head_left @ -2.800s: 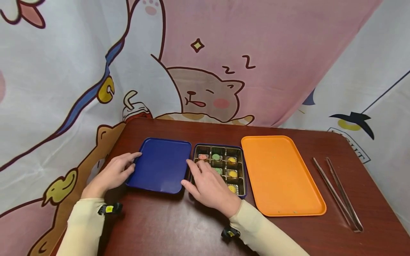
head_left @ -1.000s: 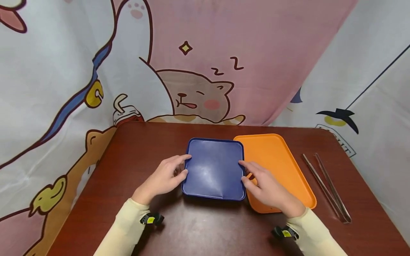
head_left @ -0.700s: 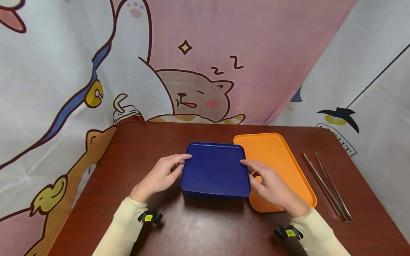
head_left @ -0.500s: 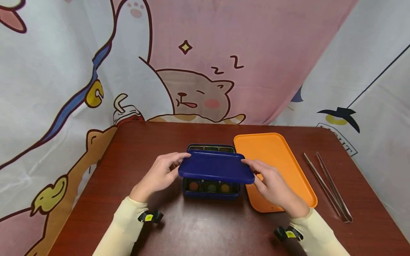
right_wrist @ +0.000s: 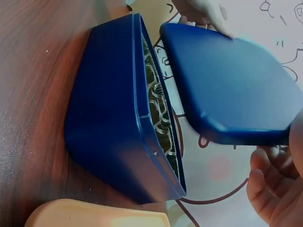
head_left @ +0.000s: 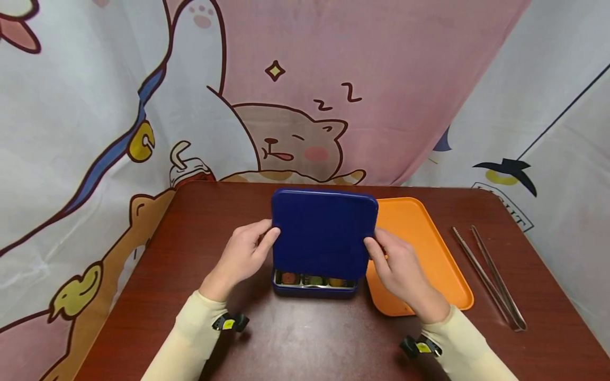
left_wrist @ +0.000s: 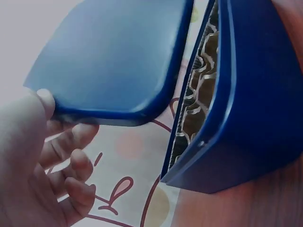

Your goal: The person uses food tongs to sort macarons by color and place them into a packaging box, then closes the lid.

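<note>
A blue lid (head_left: 324, 233), square with rounded corners, stands nearly upright over the near part of a blue tin (head_left: 312, 292). My left hand (head_left: 242, 255) pinches the lid's left edge between thumb and fingers, and my right hand (head_left: 401, 267) grips its right edge. In both wrist views a gap shows between the lid (right_wrist: 236, 90) and the tin (right_wrist: 106, 109). Below the lid the front row shows reddish, green and yellow sweets (head_left: 288, 278) in a gold divided insert (left_wrist: 201, 94); the back rows are hidden behind the lid.
An orange tray (head_left: 424, 248) lies just right of the tin, partly behind my right hand. Metal tongs (head_left: 491, 280) rest farther right on the dark red-brown table (head_left: 214, 211). A cartoon-printed cloth (head_left: 405, 106) hangs behind the table.
The lid went from lying left of the tin to covering it flat, then tilted up to nearly upright, with both hands on its edges. The tin has also shifted left, away from the tray.
</note>
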The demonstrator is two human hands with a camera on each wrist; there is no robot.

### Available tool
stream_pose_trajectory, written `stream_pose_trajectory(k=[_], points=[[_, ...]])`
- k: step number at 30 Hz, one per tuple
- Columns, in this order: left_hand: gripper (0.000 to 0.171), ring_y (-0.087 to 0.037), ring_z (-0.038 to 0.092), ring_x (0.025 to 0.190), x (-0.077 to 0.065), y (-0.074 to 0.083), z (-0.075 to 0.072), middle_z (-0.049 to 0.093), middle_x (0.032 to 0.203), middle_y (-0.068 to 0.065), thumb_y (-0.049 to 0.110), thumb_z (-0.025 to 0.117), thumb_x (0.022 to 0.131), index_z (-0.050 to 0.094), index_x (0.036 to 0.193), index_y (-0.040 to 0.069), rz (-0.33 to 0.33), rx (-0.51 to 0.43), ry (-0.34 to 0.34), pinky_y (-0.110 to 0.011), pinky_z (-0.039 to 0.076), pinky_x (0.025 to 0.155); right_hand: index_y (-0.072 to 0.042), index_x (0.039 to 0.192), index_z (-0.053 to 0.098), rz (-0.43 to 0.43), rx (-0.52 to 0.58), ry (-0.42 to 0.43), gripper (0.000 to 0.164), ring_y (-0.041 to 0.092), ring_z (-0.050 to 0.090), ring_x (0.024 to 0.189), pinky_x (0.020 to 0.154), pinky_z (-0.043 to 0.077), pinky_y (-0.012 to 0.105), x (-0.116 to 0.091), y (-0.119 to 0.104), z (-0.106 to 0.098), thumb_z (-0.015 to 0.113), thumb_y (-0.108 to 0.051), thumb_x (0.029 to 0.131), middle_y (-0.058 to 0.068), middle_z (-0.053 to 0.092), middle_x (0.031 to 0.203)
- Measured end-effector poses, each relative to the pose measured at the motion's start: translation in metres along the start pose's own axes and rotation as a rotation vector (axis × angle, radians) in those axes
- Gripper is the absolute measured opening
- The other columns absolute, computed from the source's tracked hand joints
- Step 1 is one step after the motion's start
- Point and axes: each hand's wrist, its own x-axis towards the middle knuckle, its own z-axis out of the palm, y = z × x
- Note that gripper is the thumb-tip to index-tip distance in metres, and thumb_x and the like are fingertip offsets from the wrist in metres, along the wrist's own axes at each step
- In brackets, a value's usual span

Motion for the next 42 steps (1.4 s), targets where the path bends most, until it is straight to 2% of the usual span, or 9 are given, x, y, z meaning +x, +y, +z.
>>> stream_pose_trajectory(k=[2,3,5,7,11,14,24,37,42], points=[[0.019,-0.017,0.069,0.084,0.0,0.0,0.002,0.073,0.095,-0.005,0.02,0.059,0.11,0.072,0.111,0.006,-0.035,0.006,-0.017,-0.037,0.06,0.076,-0.009,0.109,0.065,0.031,-0.019,-0.014,0.005,0.011,0.06,0.07,0.06,0.052,0.031,0.002,0.0,0.003,0.062,-0.007,0.106,-0.003,0.062,0.08],[0.027,-0.02,0.074,0.096,0.001,0.0,0.004,0.077,0.11,-0.009,0.021,0.057,0.11,0.071,0.126,0.004,-0.05,0.007,-0.03,-0.041,0.062,0.086,-0.006,0.121,0.065,0.046,-0.026,-0.026,0.016,0.015,0.066,0.072,0.062,0.056,0.035,0.004,0.0,0.005,0.061,-0.008,0.106,0.001,0.068,0.085],[0.043,-0.025,0.071,0.119,0.001,-0.001,0.007,0.069,0.137,-0.013,0.022,0.055,0.111,0.058,0.149,0.003,-0.082,0.006,-0.063,-0.046,0.058,0.101,-0.003,0.145,0.056,0.074,-0.041,-0.065,0.038,0.023,0.073,0.081,0.069,0.061,0.044,0.006,0.001,0.009,0.059,-0.012,0.108,0.011,0.076,0.101],[0.053,-0.028,0.067,0.126,0.0,-0.004,0.01,0.06,0.147,-0.016,0.024,0.053,0.112,0.044,0.158,0.0,-0.108,0.004,-0.105,-0.047,0.055,0.105,0.0,0.156,0.043,0.103,-0.058,-0.123,0.052,0.032,0.076,0.088,0.075,0.062,0.05,0.008,0.002,0.013,0.057,-0.016,0.109,0.021,0.075,0.115],[0.065,-0.021,0.071,0.082,-0.001,-0.01,0.017,0.075,0.102,-0.014,0.029,0.055,0.111,0.032,0.161,-0.008,-0.156,-0.008,-0.178,-0.035,0.061,0.076,0.008,0.16,0.029,0.171,-0.086,-0.24,0.064,0.038,0.075,0.089,0.079,0.062,0.053,0.011,0.004,0.02,0.054,-0.026,0.112,0.03,0.071,0.118],[0.072,-0.011,0.048,0.056,-0.002,-0.016,0.022,0.054,0.068,0.001,0.033,0.059,0.109,0.031,0.16,-0.01,-0.183,-0.02,-0.206,-0.028,0.044,0.054,0.014,0.158,0.029,0.198,-0.115,-0.292,0.068,0.041,0.075,0.089,0.079,0.062,0.054,0.013,0.006,0.025,0.053,-0.03,0.112,0.034,0.071,0.111],[0.072,-0.004,0.041,0.049,-0.004,-0.034,0.033,0.047,0.06,0.007,0.034,0.064,0.107,0.038,0.156,-0.011,-0.209,-0.034,-0.216,-0.025,0.038,0.05,0.019,0.155,0.031,0.267,-0.163,-0.453,0.077,0.036,0.074,0.08,0.069,0.062,0.047,0.02,0.014,0.037,0.051,-0.042,0.112,0.027,0.07,0.092],[0.074,-0.007,0.044,0.054,-0.001,-0.038,0.039,0.051,0.063,0.003,0.038,0.06,0.108,0.039,0.152,-0.017,-0.277,0.009,-0.29,-0.029,0.046,0.061,0.019,0.155,0.031,0.35,-0.131,-0.515,0.076,0.022,0.068,0.065,0.055,0.053,0.033,0.021,0.02,0.046,0.048,-0.042,0.112,0.013,0.065,0.077],[0.076,-0.008,0.043,0.052,-0.003,-0.037,0.04,0.051,0.062,0.003,0.04,0.058,0.108,0.037,0.154,-0.016,-0.306,0.008,-0.326,-0.029,0.045,0.06,0.02,0.153,0.035,0.347,-0.137,-0.507,0.073,0.029,0.072,0.073,0.064,0.06,0.042,0.018,0.021,0.048,0.049,-0.039,0.112,0.024,0.071,0.092]])
